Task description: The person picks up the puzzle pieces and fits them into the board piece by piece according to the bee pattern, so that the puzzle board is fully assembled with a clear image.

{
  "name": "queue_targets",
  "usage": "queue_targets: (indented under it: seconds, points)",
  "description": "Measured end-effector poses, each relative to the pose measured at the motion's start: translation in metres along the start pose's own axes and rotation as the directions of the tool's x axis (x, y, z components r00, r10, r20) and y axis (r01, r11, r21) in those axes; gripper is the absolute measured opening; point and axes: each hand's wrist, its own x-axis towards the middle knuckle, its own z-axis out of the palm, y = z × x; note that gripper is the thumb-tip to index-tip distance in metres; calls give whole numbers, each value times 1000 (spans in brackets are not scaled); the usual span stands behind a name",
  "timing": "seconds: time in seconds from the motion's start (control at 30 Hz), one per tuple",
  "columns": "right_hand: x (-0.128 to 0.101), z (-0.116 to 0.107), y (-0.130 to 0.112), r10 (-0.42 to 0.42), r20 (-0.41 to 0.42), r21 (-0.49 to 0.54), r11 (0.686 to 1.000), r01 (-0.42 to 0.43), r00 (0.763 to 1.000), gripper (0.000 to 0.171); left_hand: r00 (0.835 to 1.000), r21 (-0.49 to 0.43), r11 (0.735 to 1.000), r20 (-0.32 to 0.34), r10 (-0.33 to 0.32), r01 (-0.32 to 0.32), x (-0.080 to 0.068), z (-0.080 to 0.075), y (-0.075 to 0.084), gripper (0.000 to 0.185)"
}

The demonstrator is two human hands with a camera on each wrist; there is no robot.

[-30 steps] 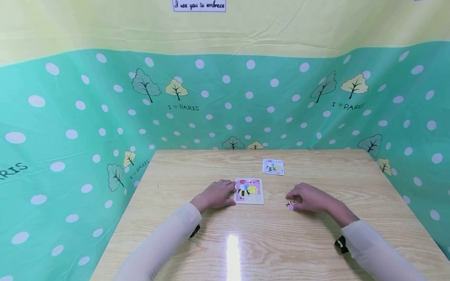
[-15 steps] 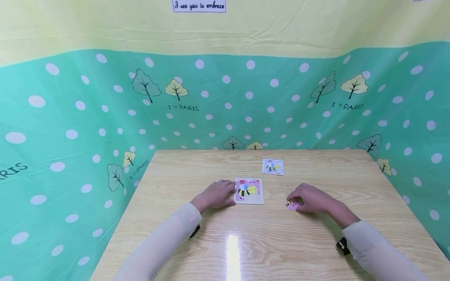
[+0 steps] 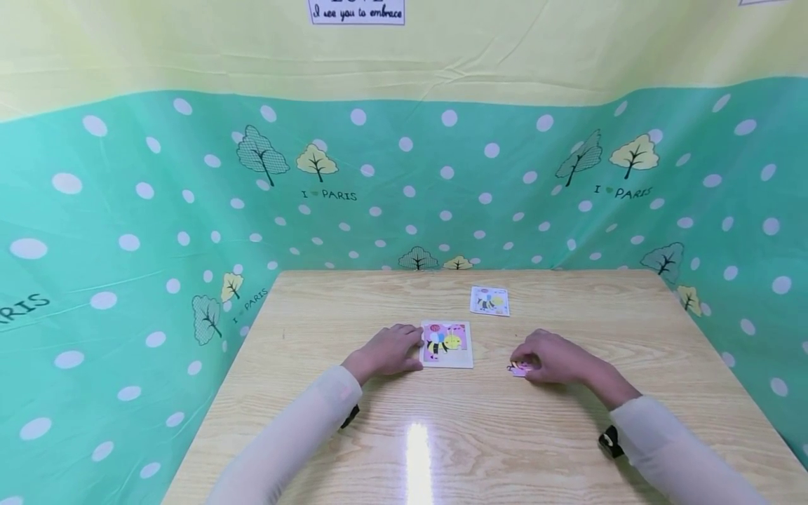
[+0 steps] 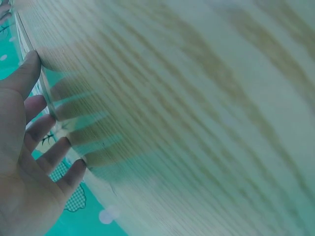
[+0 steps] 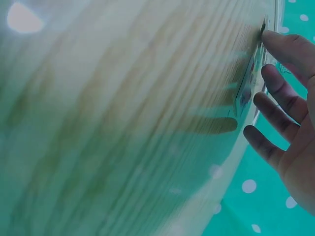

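Note:
A square jigsaw board (image 3: 453,356) with a bee picture lies on the table; its lower right part shows a bare pale surface. My left hand (image 3: 394,348) rests at the board's left edge, fingertips touching the rim, thumb at the near corner. In the left wrist view the fingers of the left hand (image 4: 29,142) are spread and loosely bent. To the right of the board, my right hand (image 3: 555,358) pinches a pink and yellow puzzle piece (image 3: 519,372) close over the tabletop, covering part of it. The right wrist view shows the right hand (image 5: 290,103) with its other fingers apart.
A square card (image 3: 489,301) with a matching bee picture lies behind the board. The wooden table (image 3: 353,294) meets a green dotted cloth (image 3: 404,189) at its back and sides. Light glares on the table's near part (image 3: 418,463).
My right hand shifts slightly away, then back to the left with the puzzle piece, which turns a little. The left hand and the board stay put.

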Motion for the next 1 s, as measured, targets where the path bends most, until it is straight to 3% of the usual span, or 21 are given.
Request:
queue_targets:
  seconds: [0.4, 1.0]
  points:
    - [19, -1, -14, 22, 0, 41, 999, -21, 1000, 31, 1000, -9, 1000, -1, 0, 0, -1, -1, 0, 67]
    - [56, 9, -40, -18, -14, 58, 998, 18, 1000, 30, 1000, -14, 1000, 13, -11, 11, -1, 0, 0, 66]
